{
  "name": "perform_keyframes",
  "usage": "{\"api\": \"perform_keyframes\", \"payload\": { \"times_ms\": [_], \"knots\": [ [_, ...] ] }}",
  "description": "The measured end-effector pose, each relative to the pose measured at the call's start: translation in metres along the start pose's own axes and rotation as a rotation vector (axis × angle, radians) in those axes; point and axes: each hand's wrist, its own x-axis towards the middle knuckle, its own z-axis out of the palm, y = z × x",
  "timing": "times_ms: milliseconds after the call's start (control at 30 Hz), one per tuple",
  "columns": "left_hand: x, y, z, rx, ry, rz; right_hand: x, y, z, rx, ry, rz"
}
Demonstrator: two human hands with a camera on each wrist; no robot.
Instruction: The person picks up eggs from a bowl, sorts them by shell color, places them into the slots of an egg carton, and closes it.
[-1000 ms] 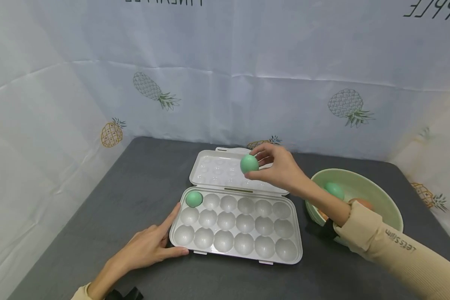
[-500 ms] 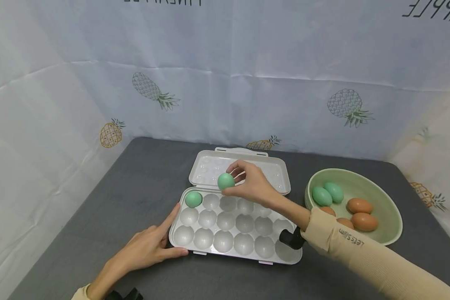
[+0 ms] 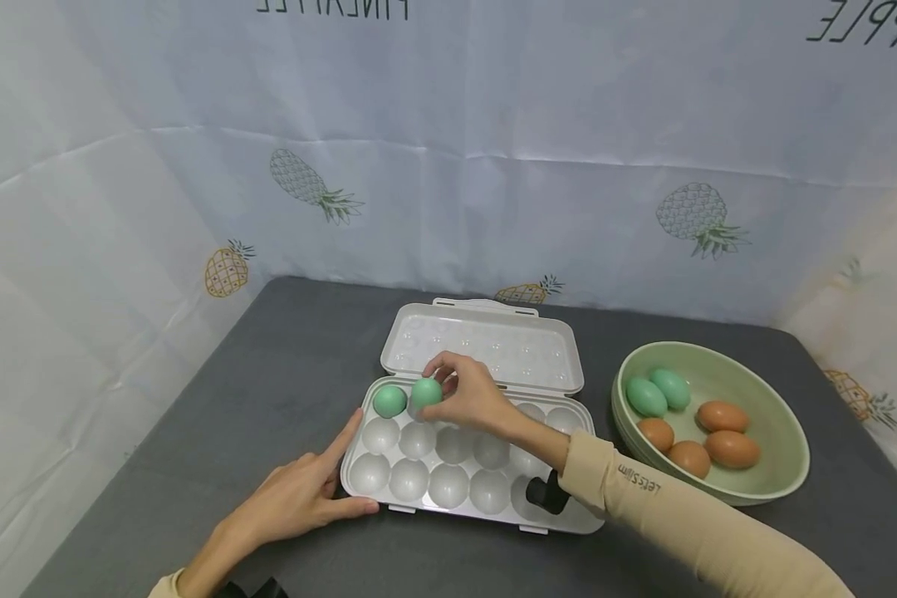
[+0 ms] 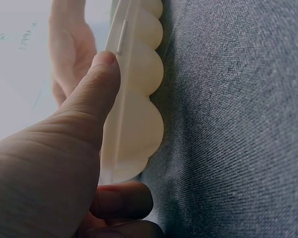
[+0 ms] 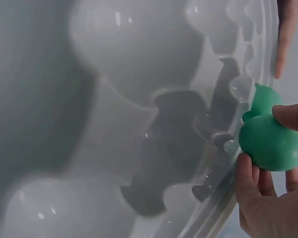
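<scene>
A white egg carton (image 3: 414,453) lies with its lid (image 3: 526,353) folded back in the head view. One green egg (image 3: 389,401) sits in its back-left cup. My right hand (image 3: 469,394) pinches another green egg (image 3: 427,393) between thumb and fingers, at the second cup of the back row. In the right wrist view, this held egg (image 5: 272,144) overlaps the seated one (image 5: 265,100). My left hand (image 3: 295,494) holds the carton's front-left corner, thumb along the front edge and index finger along the left side. In the left wrist view, the thumb (image 4: 97,84) lies against the rim.
To the right stands a pale green bowl (image 3: 781,440) with two green eggs (image 3: 658,393) and several brown eggs (image 3: 732,449). A dark grey cloth (image 3: 269,382) covers the table. A white curtain with pineapple prints (image 3: 523,208) hangs behind.
My right hand has carried the green egg leftward and down from above the lid to the back row, beside the seated egg. My left hand has stayed at the carton's corner.
</scene>
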Motion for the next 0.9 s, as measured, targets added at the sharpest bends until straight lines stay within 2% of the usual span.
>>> {"api": "perform_keyframes", "payload": {
  "times_ms": [200,367,600,900],
  "knots": [
    [0.000,0.001,0.001,0.009,0.004,-0.007,0.001,0.009,0.007,-0.038,-0.014,-0.055],
    [0.000,0.000,-0.001,0.012,0.011,0.003,0.003,0.012,0.011,-0.094,0.008,-0.117],
    [0.001,0.002,-0.003,0.008,0.002,0.014,0.003,0.007,0.017,-0.215,0.039,-0.115],
    [0.000,0.001,-0.001,0.006,-0.003,-0.005,0.000,0.006,0.019,-0.269,0.047,-0.118]
  ]
}}
